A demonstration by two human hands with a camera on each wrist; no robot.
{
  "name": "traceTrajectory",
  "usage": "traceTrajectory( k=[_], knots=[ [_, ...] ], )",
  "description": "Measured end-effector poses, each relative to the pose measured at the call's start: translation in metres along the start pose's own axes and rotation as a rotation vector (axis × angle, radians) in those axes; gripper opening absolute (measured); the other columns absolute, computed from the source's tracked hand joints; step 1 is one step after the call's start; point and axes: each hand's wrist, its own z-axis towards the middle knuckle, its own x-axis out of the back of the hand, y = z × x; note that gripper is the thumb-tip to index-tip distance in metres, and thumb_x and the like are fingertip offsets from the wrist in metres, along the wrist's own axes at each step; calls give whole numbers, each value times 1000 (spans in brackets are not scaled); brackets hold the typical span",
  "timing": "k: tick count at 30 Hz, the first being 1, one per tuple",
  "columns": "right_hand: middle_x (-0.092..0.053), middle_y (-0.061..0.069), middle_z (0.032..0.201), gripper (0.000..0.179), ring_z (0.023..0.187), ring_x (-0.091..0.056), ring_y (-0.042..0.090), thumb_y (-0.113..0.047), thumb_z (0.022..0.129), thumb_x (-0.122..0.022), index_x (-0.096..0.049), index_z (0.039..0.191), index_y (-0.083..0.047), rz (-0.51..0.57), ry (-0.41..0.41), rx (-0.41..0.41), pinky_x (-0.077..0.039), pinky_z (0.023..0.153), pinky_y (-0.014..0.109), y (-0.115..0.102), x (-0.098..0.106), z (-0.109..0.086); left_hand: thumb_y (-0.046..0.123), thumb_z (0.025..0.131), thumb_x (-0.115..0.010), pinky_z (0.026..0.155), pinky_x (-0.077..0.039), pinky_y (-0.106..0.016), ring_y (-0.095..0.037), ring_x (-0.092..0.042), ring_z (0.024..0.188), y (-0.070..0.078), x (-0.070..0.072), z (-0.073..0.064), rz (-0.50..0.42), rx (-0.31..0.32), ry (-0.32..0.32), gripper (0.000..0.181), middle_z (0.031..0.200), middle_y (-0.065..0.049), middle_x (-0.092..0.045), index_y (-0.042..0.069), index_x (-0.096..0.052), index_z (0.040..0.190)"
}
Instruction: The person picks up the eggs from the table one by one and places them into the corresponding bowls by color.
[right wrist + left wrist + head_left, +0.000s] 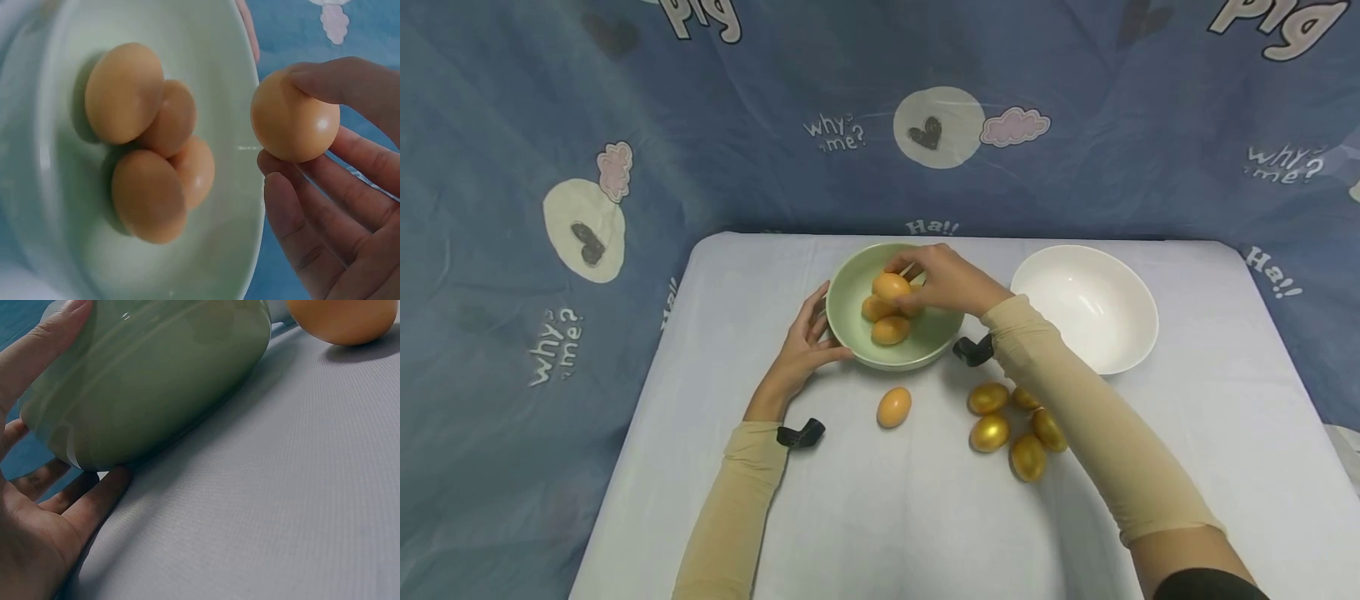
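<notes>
My right hand (951,279) pinches a brown egg (290,115) between thumb and fingertips, above the green bowl (850,321). Several more brown eggs (149,197) lie together inside that bowl. At the bowl's left side is my left hand (801,350), thumb along the near side and fingers around the outer wall; in the left wrist view its fingertips (115,481) reach the base. One brown egg (894,407) lies alone on the white tabletop, just in front of the bowl.
A white bowl (1086,308) stands to the right, partly behind my right forearm. Several golden eggs (989,433) are grouped on the white-covered table (865,517), some overlapped by that sleeve. A blue printed cloth (760,167) hangs behind the table.
</notes>
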Motion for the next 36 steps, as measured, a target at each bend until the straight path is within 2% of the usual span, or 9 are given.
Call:
traceTrajectory(
  k=[5,11,15,22,31,36],
  knots=[
    [-68,-3,114,39,108,-63,17,-27,81,-77,-65,117,-18,18,-14,2,-56,98,39,-6,-4,13,-9,71,-81,111,-47,-35,-25,-29,147,0,0,0,-10,3,5,112,156,-3,-28,26,-18,156],
    [-69,-1,113,39,107,-64,18,-25,82,-77,-66,117,-15,7,-28,-16,-55,98,35,-7,-9,27,-10,72,-79,111,-47,-35,-27,-29,147,1,1,0,-10,-4,-4,112,158,-4,-26,25,-17,156],
    [-68,0,112,38,103,-65,16,-25,82,-78,-66,116,-15,5,-18,-34,-56,94,30,1,-15,39,-10,72,-80,111,-47,-34,-27,-28,148,1,0,0,-3,2,-3,112,159,-5,-25,26,-17,156],
    [-68,-4,108,36,95,-62,12,-24,80,-78,-68,113,-17,-74,-13,-36,-54,92,30,5,-29,53,-12,71,-79,111,-47,-33,-25,-29,147,-4,3,1,-8,18,4,112,159,-2,-25,31,-19,155],
    [-67,-4,112,39,99,-59,11,-23,84,-75,-65,121,-15,-127,-37,-55,-50,99,30,4,-38,62,-10,72,-80,110,-47,-32,-26,-28,148,-2,2,1,0,0,-6,112,159,-3,-24,26,-16,156],
    [-67,-2,108,36,96,-59,13,-21,85,-74,-65,119,-13,-187,-50,-46,-51,96,29,7,-45,67,-11,71,-79,111,-47,-33,-26,-27,148,-2,2,0,-11,6,-8,112,159,-3,-23,27,-16,156]
  ],
)
